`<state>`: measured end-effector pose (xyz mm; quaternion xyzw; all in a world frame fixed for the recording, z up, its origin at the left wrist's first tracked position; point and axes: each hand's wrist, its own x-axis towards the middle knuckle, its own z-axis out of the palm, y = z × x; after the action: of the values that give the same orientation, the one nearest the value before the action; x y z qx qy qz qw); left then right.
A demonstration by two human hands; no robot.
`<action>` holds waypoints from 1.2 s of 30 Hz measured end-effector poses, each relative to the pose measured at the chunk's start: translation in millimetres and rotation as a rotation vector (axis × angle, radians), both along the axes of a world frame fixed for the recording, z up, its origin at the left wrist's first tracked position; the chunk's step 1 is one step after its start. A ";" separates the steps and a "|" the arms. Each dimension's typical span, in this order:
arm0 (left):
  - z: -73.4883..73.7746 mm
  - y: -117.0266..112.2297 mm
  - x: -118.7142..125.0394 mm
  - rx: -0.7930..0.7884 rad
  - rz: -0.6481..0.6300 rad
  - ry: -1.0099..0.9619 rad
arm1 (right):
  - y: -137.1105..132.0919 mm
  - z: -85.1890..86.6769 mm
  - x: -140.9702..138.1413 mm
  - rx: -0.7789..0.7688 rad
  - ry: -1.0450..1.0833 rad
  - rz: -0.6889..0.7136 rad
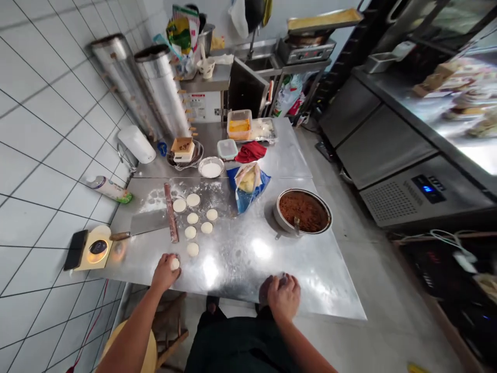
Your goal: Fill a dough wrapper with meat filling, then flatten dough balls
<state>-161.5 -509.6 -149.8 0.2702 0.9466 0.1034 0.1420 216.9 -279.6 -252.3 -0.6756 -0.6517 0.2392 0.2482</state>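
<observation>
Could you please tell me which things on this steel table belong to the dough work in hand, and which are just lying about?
In use: left hand on a dough piece; dough rounds; rolling pin; flour bowl; filling bowl; right hand at the table edge.

Lying about: red cloth; blue bag; spray can.

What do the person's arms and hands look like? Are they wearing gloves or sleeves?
No gloves and no sleeves in view. The left hand and right hand are bare, and both forearms are bare as far as the picture shows. I can see no watch, ring or bracelet. Dark clothing shows below, between the arms.
</observation>
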 end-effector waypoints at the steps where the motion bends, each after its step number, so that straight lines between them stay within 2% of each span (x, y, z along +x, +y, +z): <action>1: -5.7 -3.4 -8.3 -0.014 0.009 0.017 | -4.0 -1.4 -10.8 0.004 -0.014 -0.064; 4: -17.0 -14.1 -31.2 -0.067 0.110 0.097 | -13.7 -4.1 -46.3 0.032 -0.053 -0.223; 8: -20.8 -28.9 -58.3 -0.077 0.057 0.062 | -19.1 -14.6 -77.8 0.075 -0.094 -0.305; 10: -21.8 -35.7 -74.6 -0.050 0.065 0.041 | -19.3 -24.1 -82.1 0.066 -0.114 -0.292; 12: -25.8 -39.4 -92.9 -0.050 0.149 0.056 | -19.0 -33.3 -82.2 0.053 -0.132 -0.278; 14: -33.6 -37.5 -108.7 -0.065 0.238 0.096 | -18.8 -39.6 -81.4 0.051 -0.153 -0.274; 16: -43.4 -29.7 -116.9 -0.066 0.271 0.138 | -18.7 -41.7 -80.7 0.047 -0.174 -0.277; 21: -59.8 -4.4 -103.6 -0.059 0.210 0.266 | -15.7 -36.7 -76.0 -0.035 -0.207 -0.242; 28: -72.4 3.9 -84.7 -0.131 0.119 0.552 | -11.4 -43.0 -65.0 -0.092 -0.241 -0.232; 33: -70.4 17.4 -74.6 -0.172 0.153 0.594 | -11.5 -41.7 -65.9 -0.045 -0.236 -0.233; 36: -63.4 20.3 -81.3 -0.162 0.150 0.523 | -10.5 -35.9 -68.8 -0.046 -0.214 -0.232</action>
<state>-242.8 -489.3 -213.2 0.2048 0.9736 -0.0354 -0.0941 148.1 -290.2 -288.2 -0.7734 -0.5865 0.1504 0.1878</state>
